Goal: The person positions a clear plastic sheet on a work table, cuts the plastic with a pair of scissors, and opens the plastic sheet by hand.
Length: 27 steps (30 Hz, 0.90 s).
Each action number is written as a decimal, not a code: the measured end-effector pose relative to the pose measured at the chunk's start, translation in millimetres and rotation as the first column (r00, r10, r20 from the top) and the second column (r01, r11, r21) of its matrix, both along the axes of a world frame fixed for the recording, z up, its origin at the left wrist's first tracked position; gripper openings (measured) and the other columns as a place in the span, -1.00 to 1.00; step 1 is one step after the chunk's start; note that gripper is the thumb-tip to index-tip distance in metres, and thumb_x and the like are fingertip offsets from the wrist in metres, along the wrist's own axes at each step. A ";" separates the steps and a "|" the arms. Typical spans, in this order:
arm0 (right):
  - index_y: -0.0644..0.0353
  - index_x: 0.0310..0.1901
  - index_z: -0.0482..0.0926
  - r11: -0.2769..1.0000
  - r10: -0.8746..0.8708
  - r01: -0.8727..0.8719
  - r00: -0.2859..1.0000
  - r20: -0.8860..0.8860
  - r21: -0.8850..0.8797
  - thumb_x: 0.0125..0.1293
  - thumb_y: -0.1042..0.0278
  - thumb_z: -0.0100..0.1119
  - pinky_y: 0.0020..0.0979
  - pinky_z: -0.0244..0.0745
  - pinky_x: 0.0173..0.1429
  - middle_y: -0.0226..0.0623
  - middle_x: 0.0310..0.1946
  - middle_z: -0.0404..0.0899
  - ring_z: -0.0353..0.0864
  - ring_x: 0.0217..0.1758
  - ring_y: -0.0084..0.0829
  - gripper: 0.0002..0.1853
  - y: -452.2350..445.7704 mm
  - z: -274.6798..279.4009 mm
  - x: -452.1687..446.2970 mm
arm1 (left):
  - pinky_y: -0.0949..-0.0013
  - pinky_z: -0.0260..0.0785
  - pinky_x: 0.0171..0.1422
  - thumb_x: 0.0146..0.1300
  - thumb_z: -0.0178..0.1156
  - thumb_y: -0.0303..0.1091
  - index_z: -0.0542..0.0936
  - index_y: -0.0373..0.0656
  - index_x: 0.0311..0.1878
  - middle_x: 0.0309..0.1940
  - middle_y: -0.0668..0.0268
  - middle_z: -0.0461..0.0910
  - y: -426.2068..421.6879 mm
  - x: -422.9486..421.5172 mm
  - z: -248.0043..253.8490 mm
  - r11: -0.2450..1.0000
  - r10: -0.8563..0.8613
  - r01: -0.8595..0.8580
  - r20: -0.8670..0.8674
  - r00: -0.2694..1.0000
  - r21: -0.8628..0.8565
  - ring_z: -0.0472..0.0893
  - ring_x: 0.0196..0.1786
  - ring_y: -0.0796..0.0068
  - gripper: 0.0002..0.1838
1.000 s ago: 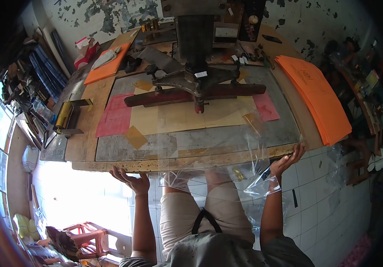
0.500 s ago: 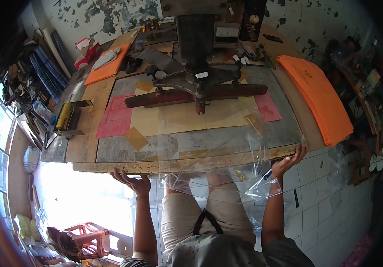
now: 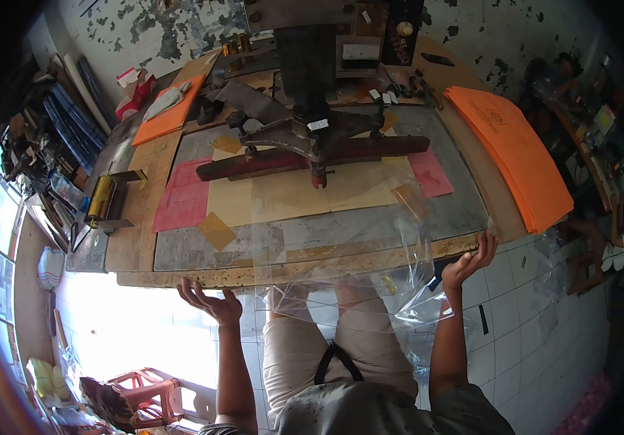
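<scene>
At the wooden front edge of the worktable [image 3: 326, 273], my left hand [image 3: 212, 303] rests palm up with its fingers apart, holding nothing. Farther right, my right hand [image 3: 471, 261] touches the same edge with spread fingers. Between them a clear plastic sheet [image 3: 348, 254] hangs over the edge toward my lap. Yellow paper [image 3: 283, 197] and pink paper [image 3: 183, 196] lie flat on the grey board. Above them stands a dark metal press [image 3: 315, 141] with a long reddish bar.
Stacked orange sheets [image 3: 518, 159] lie at the right side; more orange sheets [image 3: 170, 116] with a grey cloth are at the back left. A gold roll [image 3: 101, 196] sits in a bracket at left. A red stool [image 3: 149, 399] stands below left. A person [image 3: 620, 250] is at far right.
The view has shifted slightly, so the press and papers appear a little farther left. Both hands keep their places at the table edge.
</scene>
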State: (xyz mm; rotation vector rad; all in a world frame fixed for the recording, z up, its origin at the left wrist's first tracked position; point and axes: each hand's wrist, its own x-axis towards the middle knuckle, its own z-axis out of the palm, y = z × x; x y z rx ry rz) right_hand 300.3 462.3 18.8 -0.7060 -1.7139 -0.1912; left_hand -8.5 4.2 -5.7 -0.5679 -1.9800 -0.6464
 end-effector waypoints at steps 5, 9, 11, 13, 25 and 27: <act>0.31 0.15 0.56 0.911 0.373 -0.375 0.927 -0.049 -0.169 0.68 0.03 -0.39 -0.03 0.18 0.55 -0.04 0.25 0.53 0.37 0.47 -0.03 -0.44 -8.0 98.4 0.8 | -0.08 0.17 0.34 0.60 -0.21 0.09 0.50 -0.21 0.17 0.07 0.13 0.60 -13.4 1.3 89.0 0.997 -0.079 0.078 0.053 0.995 0.029 0.50 0.20 0.08 -0.46; 0.34 0.19 0.59 0.457 0.790 -0.600 0.613 -0.011 -0.657 0.66 0.09 -0.21 -0.23 0.30 0.49 -0.09 0.22 0.60 0.53 0.36 -0.17 -0.51 4.5 190.6 -62.1 | 0.05 0.32 0.30 0.49 0.07 -0.14 0.60 -0.21 0.11 0.04 0.14 0.64 37.0 -22.3 196.0 0.838 -0.444 0.533 0.422 0.791 -0.118 0.57 0.16 0.04 -0.64; 0.30 0.22 0.59 0.277 0.897 -0.515 0.441 0.026 -0.811 0.65 0.08 -0.12 -0.26 0.34 0.46 -0.11 0.24 0.61 0.56 0.34 -0.15 -0.54 17.3 199.9 -98.9 | 0.05 0.35 0.34 0.43 0.17 -0.23 0.59 -0.21 0.18 0.12 0.12 0.61 76.7 -38.8 212.9 0.704 -0.503 0.688 0.561 0.658 -0.175 0.55 0.23 0.00 -0.64; 0.26 0.25 0.57 0.244 0.940 -0.361 0.316 0.129 -0.900 0.65 0.05 -0.11 -0.26 0.34 0.47 -0.12 0.26 0.60 0.56 0.36 -0.13 -0.53 26.8 192.3 -133.1 | 0.05 0.35 0.42 0.37 0.24 -0.31 0.56 -0.20 0.26 0.22 0.08 0.57 109.3 -56.2 211.9 0.579 -0.538 0.790 0.633 0.557 -0.204 0.52 0.31 -0.04 -0.58; 0.31 0.34 0.49 0.616 0.781 -0.481 0.275 0.560 -0.624 0.32 0.25 0.31 -0.10 0.38 0.50 -0.05 0.41 0.43 0.44 0.45 -0.05 -0.41 15.1 167.8 -158.1 | 0.04 0.38 0.39 0.21 0.32 -0.29 0.58 -0.31 0.22 0.31 0.09 0.54 147.9 -89.1 196.8 0.479 -0.469 0.766 0.613 0.635 -0.427 0.54 0.28 0.01 -0.48; 0.36 0.32 0.50 0.616 0.781 -0.492 0.277 0.560 -0.615 0.31 0.28 0.32 -0.11 0.41 0.48 -0.05 0.42 0.43 0.46 0.44 -0.06 -0.42 14.2 166.7 -159.0 | 0.04 0.40 0.36 0.19 0.33 -0.30 0.59 -0.33 0.20 0.30 0.09 0.55 149.5 -86.8 196.4 0.491 -0.457 0.757 0.613 0.645 -0.431 0.56 0.26 0.01 -0.49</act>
